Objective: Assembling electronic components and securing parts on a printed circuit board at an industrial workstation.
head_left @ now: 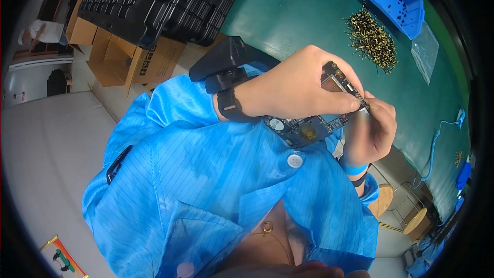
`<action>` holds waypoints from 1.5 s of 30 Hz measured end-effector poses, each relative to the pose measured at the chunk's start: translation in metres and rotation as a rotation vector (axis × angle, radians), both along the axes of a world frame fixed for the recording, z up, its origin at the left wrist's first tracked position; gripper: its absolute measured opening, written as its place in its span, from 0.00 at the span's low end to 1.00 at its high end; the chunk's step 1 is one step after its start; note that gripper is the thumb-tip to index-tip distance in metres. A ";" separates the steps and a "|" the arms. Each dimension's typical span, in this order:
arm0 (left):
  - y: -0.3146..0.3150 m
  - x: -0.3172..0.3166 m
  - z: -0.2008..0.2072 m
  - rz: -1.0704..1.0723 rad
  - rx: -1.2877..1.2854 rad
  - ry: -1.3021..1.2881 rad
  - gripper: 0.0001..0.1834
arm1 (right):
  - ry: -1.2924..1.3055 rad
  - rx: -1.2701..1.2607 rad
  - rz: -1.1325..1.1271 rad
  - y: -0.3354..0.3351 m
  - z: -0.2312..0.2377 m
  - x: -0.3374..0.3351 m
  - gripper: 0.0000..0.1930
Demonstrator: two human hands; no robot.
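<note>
My left hand [296, 85] reaches across from the left, with a black strap and a dark device at its wrist. Its thumb and fingers grip a dark circuit board [315, 129], tilted in front of my chest. The hand covers the board's middle, so only its upper end and lower part show. My right hand [373, 128], a blue band round its wrist, is closed in a pinch at the board's right edge, close to my left thumb tip. Its lower part is blurred, and whatever lies between those fingertips is too small to make out.
A pile of small black and yellow parts [370, 38] lies on the green table [309, 5]. Behind it are a blue bin [396, 2] and a clear plastic bag [425, 51]. Stacked black trays [154, 5] and cardboard boxes [152, 64] stand left. A coiled blue cord [435, 149] hangs right.
</note>
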State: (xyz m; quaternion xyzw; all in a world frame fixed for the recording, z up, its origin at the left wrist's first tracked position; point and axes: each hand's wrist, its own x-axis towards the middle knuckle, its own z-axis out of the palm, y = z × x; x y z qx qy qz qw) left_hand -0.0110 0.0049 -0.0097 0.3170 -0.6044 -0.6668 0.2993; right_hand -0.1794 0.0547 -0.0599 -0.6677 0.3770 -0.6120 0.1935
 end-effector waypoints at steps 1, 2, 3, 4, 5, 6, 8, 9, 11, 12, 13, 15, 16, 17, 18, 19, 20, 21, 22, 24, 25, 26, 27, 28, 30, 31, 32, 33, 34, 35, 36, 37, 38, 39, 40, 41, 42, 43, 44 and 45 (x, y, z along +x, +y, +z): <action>0.000 0.000 0.001 0.008 -0.005 -0.002 0.10 | -0.001 -0.001 0.000 0.000 0.001 0.002 0.11; 0.000 0.001 0.001 0.008 -0.005 -0.003 0.10 | -0.118 0.093 0.024 0.001 0.004 0.004 0.10; 0.001 0.001 0.001 0.019 -0.018 -0.016 0.10 | -0.236 0.188 0.049 0.001 0.007 0.004 0.09; 0.002 0.001 0.001 0.030 -0.030 -0.028 0.09 | -0.235 0.188 0.049 0.001 0.010 0.003 0.09; 0.004 0.000 0.000 0.030 -0.031 -0.028 0.09 | -0.295 0.330 0.088 0.001 0.014 0.002 0.08; 0.006 -0.001 -0.002 0.070 -0.066 0.003 0.09 | -0.353 0.472 0.127 0.001 0.018 0.000 0.07; 0.006 -0.002 -0.004 0.106 -0.101 0.034 0.09 | -0.390 0.549 0.209 0.000 0.022 -0.002 0.06; 0.004 -0.002 -0.005 0.139 -0.302 0.003 0.08 | -0.427 0.626 0.292 0.000 0.025 -0.003 0.06; 0.004 -0.002 -0.005 0.180 -0.504 -0.031 0.08 | -0.450 0.691 0.328 0.003 0.032 -0.004 0.06; 0.003 -0.002 -0.004 0.207 -0.647 -0.049 0.08 | -0.474 0.755 0.360 0.004 0.034 -0.004 0.07; 0.002 -0.001 -0.004 0.237 -0.789 -0.065 0.08 | -0.472 0.755 0.362 0.003 0.036 -0.002 0.07; 0.002 -0.002 -0.006 0.252 -0.852 -0.049 0.08 | -0.559 0.748 0.435 0.002 0.037 -0.001 0.07; 0.001 -0.003 -0.007 0.262 -0.912 -0.033 0.08 | -0.559 0.748 0.433 0.001 0.037 -0.001 0.07; 0.001 -0.003 -0.008 0.261 -0.911 -0.032 0.08 | -0.550 0.729 0.434 0.001 0.037 0.000 0.07; 0.000 -0.003 -0.008 0.262 -0.931 -0.022 0.08 | -0.541 0.710 0.436 0.001 0.037 0.000 0.07; 0.000 -0.004 -0.009 0.263 -0.950 -0.013 0.09 | -0.542 0.710 0.435 0.001 0.036 0.000 0.07; 0.001 -0.003 -0.008 0.262 -0.950 -0.013 0.09 | -0.541 0.694 0.443 0.001 0.035 0.000 0.07; 0.001 -0.003 -0.008 0.261 -0.953 -0.023 0.09 | -0.540 0.679 0.450 0.001 0.034 0.000 0.07; 0.001 -0.002 -0.008 0.260 -0.958 -0.031 0.09 | -0.540 0.677 0.450 0.000 0.034 0.001 0.07; 0.001 -0.002 -0.008 0.260 -0.962 -0.032 0.10 | -0.549 0.668 0.420 0.000 0.035 0.003 0.06; 0.001 -0.002 -0.008 0.259 -0.966 -0.032 0.10 | -0.549 0.666 0.420 0.000 0.035 0.003 0.06; 0.002 -0.003 -0.007 0.258 -0.968 -0.032 0.10 | -0.561 0.653 0.447 0.000 0.034 0.002 0.06; 0.002 -0.004 -0.007 0.258 -0.965 -0.018 0.10 | -0.574 0.640 0.474 0.001 0.033 0.002 0.06; 0.001 -0.004 -0.007 0.258 -0.957 -0.005 0.10 | -0.574 0.642 0.474 0.000 0.033 0.004 0.06; 0.000 -0.004 -0.008 0.267 -0.951 -0.001 0.10 | -0.618 0.622 0.436 -0.002 0.032 0.010 0.06; 0.000 -0.005 -0.008 0.274 -0.951 0.004 0.10 | -0.618 0.620 0.436 -0.001 0.031 0.010 0.06; 0.001 -0.005 -0.008 0.274 -0.952 0.005 0.10 | -0.640 0.609 0.451 -0.001 0.029 0.010 0.06; 0.001 -0.005 -0.008 0.279 -0.949 0.008 0.10 | -0.663 0.598 0.466 -0.001 0.028 0.010 0.06; 0.002 -0.005 -0.007 0.287 -0.946 0.009 0.10 | -0.663 0.597 0.468 -0.001 0.028 0.010 0.06; 0.002 -0.005 -0.007 0.287 -0.948 0.008 0.10 | -0.652 0.575 0.478 -0.001 0.028 0.010 0.06; 0.003 -0.005 -0.007 0.297 -0.945 0.021 0.10 | -0.640 0.553 0.488 -0.001 0.028 0.011 0.06; 0.003 -0.006 -0.006 0.304 -0.940 0.034 0.10 | -0.641 0.552 0.486 -0.001 0.028 0.011 0.06; 0.002 -0.006 -0.006 0.301 -0.940 0.035 0.10 | -0.661 0.547 0.476 0.000 0.029 0.013 0.05; 0.003 -0.005 -0.005 0.293 -0.929 0.027 0.10 | -0.681 0.542 0.466 0.000 0.029 0.013 0.05; 0.003 -0.005 -0.005 0.287 -0.919 0.018 0.10 | -0.680 0.541 0.466 0.000 0.029 0.014 0.05; 0.003 -0.005 -0.004 0.287 -0.921 0.019 0.10 | -0.680 0.535 0.467 0.000 0.029 0.014 0.05; 0.003 -0.005 -0.004 0.292 -0.917 0.022 0.09 | -0.680 0.529 0.467 0.000 0.029 0.014 0.05; 0.003 -0.006 -0.004 0.293 -0.913 0.026 0.09 | -0.681 0.527 0.465 0.001 0.029 0.015 0.05; 0.003 -0.006 -0.004 0.291 -0.914 0.026 0.09 | -0.685 0.523 0.448 0.001 0.029 0.016 0.05; 0.002 -0.007 -0.004 0.299 -0.917 0.038 0.09 | -0.689 0.519 0.430 0.001 0.030 0.016 0.05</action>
